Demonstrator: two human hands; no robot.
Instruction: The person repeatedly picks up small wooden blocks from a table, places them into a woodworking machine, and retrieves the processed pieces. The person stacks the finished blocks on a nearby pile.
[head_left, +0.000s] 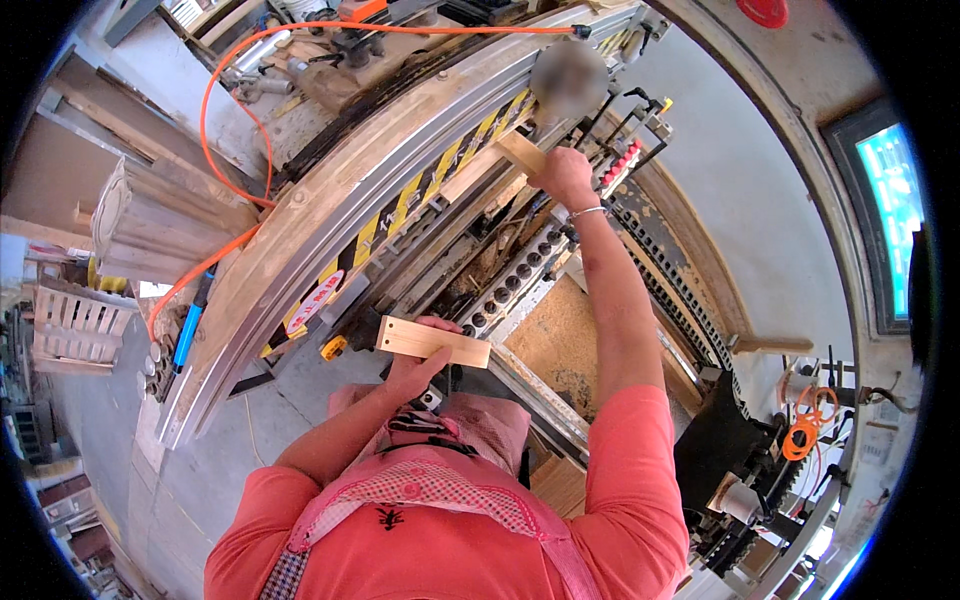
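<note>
My left hand (418,373) is closed around a short flat wooden board (465,349), pale, with two small dark holes at its left end. It is held in front of my apron, near the close end of the machine. My right arm reaches far forward over the machine bed. My right hand (566,180) grips another light wooden piece (522,154), with its fingers partly hidden behind the hand. This piece lies at the far part of the machine, beside a long wooden strip (470,182). A row of round black knobs (515,283) runs between my two hands.
A yellow-and-black striped guard rail (400,212) runs along the machine's left side. An orange hose (205,115) loops over the bench. Sawdust covers a panel (560,335) below my right arm. A lit screen (890,215) stands at the right; a coiled orange tube (803,436) hangs below it.
</note>
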